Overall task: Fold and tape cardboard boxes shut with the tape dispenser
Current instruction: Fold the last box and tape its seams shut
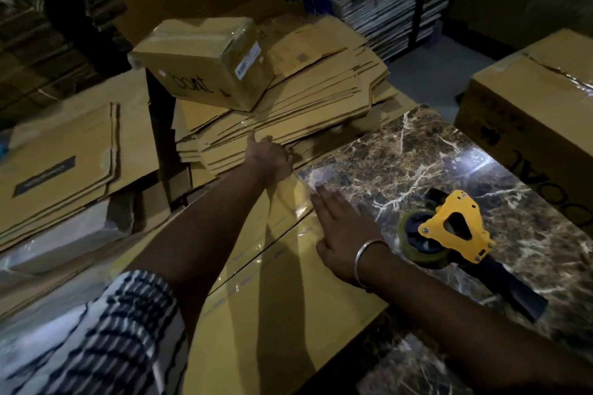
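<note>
A taped cardboard box (276, 305) lies in front of me on the marble table (417, 163), a strip of clear tape running along its seam. My right hand (343, 231) presses flat on the box's far corner, fingers straight. My left hand (269, 154) reaches past the box to the stack of flat cardboard boxes (288, 115), its fingers curled over the stack's near edge. The yellow tape dispenser (449, 231) lies on the table just right of my right hand, not held.
A sealed small box (205, 61) sits on top of the flat stack. More flat cartons (70, 151) lie at the left. A large sealed carton (532, 106) stands at the right by the table's edge. Bundled cardboard fills the background.
</note>
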Available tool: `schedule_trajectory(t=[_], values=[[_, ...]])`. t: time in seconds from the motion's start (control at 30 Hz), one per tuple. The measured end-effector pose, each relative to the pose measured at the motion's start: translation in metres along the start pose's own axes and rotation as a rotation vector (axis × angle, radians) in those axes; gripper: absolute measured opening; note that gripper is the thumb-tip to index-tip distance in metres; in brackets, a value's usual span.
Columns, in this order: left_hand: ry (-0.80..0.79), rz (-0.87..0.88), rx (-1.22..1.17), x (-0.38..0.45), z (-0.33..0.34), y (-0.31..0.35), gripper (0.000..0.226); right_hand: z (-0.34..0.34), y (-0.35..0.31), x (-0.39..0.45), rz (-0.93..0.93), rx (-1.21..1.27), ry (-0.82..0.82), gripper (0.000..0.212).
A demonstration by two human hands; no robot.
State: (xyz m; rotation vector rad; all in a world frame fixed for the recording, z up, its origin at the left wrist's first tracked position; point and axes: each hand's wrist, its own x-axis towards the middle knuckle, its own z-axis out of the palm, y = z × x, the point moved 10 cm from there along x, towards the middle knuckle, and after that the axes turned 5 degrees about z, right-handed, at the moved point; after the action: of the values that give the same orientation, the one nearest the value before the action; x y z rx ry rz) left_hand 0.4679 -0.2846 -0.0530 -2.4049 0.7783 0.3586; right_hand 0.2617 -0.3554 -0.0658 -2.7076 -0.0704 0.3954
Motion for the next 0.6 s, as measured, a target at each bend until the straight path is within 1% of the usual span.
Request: schedule_trajectory(t=[0.07, 0.13, 0.23, 0.33, 0.4, 0.47, 0.53, 0.6], values=[[0.015, 0.062, -0.059, -0.002, 0.0, 0.008, 0.045, 0.001, -0.015, 0.005, -0.057, -0.091, -0.004, 0.079], [0.073, 0.125, -0.274, -0.015, -0.004, 0.017, 0.045, 0.013, -0.021, 0.009, -0.056, -0.154, -0.043, 0.079], [0.234, 0.087, -0.666, -0.057, -0.011, 0.017, 0.05, 0.022, -0.021, 0.009, -0.028, -0.254, -0.009, 0.084], [0.381, 0.033, -0.953, -0.12, 0.005, 0.009, 0.056, 0.021, -0.023, 0.009, 0.002, -0.297, 0.03, 0.079], [0.452, -0.001, -1.009, -0.168, 0.026, 0.004, 0.061, 0.021, -0.027, 0.008, 0.029, -0.305, 0.044, 0.078], [0.471, -0.022, -0.999, -0.216, 0.054, 0.008, 0.062, 0.022, -0.029, 0.007, 0.051, -0.317, 0.031, 0.077], [0.429, 0.0, -0.915, -0.259, 0.084, 0.023, 0.064, 0.023, -0.032, 0.004, 0.064, -0.312, 0.023, 0.075], [0.357, -0.026, -0.808, -0.292, 0.118, 0.035, 0.062, 0.026, -0.041, -0.003, 0.054, -0.311, 0.034, 0.072]])
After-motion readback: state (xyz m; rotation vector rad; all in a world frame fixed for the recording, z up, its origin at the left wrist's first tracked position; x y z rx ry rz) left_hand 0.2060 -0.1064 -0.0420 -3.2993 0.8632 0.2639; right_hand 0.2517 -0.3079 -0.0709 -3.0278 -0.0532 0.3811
